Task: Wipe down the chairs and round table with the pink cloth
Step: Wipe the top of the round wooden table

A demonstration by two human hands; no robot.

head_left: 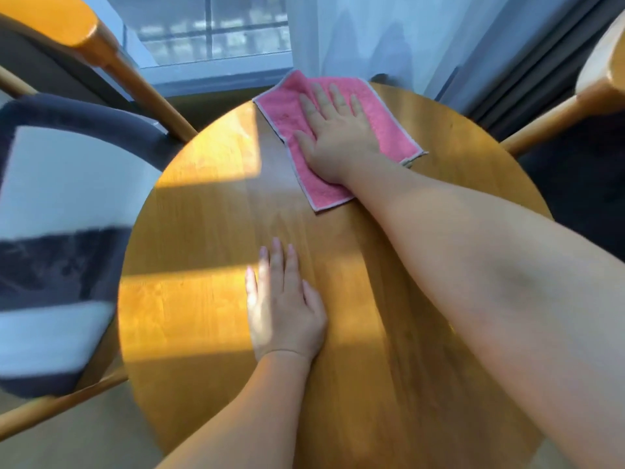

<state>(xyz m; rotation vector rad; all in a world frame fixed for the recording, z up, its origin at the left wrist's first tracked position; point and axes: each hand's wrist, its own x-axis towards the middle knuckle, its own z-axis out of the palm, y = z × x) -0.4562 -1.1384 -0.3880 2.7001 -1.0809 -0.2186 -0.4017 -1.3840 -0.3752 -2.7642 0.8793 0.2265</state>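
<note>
Pink cloth beneath right hand, grip wide and flat, palm down.

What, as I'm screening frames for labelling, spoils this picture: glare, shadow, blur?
Head view: hard sun bands cross the table, shadow between; the chair cushion at left is blurred; the wide lens bows the edges; cloth and right hand look fairly sharp.

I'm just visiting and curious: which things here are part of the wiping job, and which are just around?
Part of the job: pink terry cloth with grey edging, under the flat right hand; round wooden table, left hand resting on it; wooden chair with dark-and-white cushion; second wooden chair at right.
Just there: sheer white curtain; window; dark grey curtain.
</note>
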